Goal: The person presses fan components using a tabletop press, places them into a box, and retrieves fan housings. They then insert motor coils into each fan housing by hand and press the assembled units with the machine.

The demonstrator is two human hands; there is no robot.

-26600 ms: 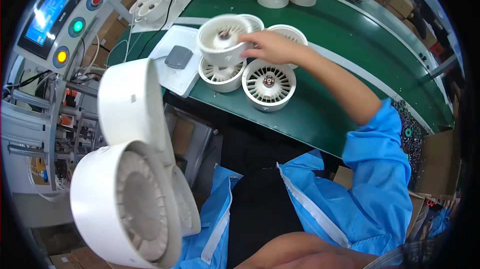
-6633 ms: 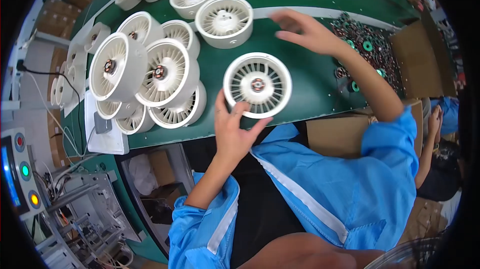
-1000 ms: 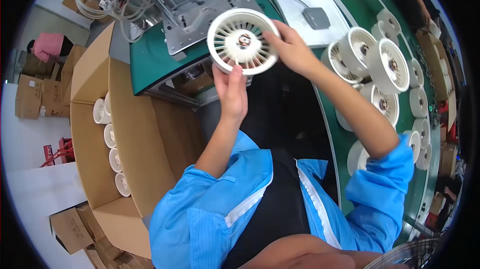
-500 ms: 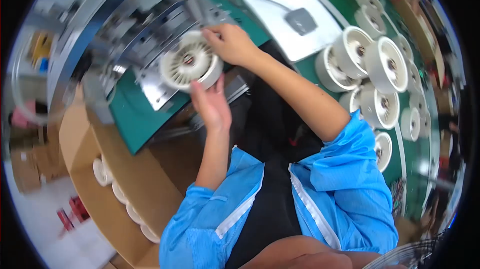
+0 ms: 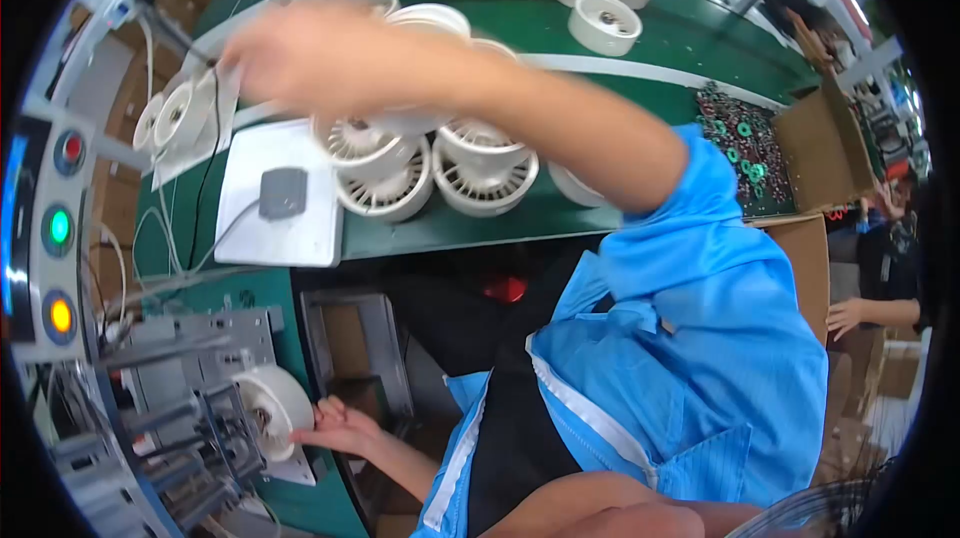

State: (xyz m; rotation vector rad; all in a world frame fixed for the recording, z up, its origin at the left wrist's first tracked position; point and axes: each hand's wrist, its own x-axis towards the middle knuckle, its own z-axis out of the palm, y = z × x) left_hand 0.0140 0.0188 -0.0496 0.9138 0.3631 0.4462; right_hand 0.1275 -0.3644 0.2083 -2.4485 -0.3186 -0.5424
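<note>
A white plastic wheel [image 5: 275, 413] stands in the metal fixture [image 5: 200, 428] at the lower left, its face toward the fixture's rods. My left hand [image 5: 345, 428] is beside it, with one fingertip touching the rim and the other fingers loosely bent. My right hand [image 5: 310, 53] is stretched far across the table, above a white board and near stacked white wheels [image 5: 485, 178]. Motion smears its fingers, and I cannot make out anything in them. My right forearm hides part of the stack.
A grey square device [image 5: 283, 193] with a cable lies on the white board [image 5: 280, 248]. Lit green and yellow buttons [image 5: 60, 313] are at the left. More wheels [image 5: 605, 25] stand farther back. Small parts [image 5: 745, 153] fill the right, near a cardboard box [image 5: 825, 153] and another person's hand [image 5: 847, 316].
The wheel was held between both hands and now stands in the fixture. My right hand has left it and reached over the table. The head view has turned.
</note>
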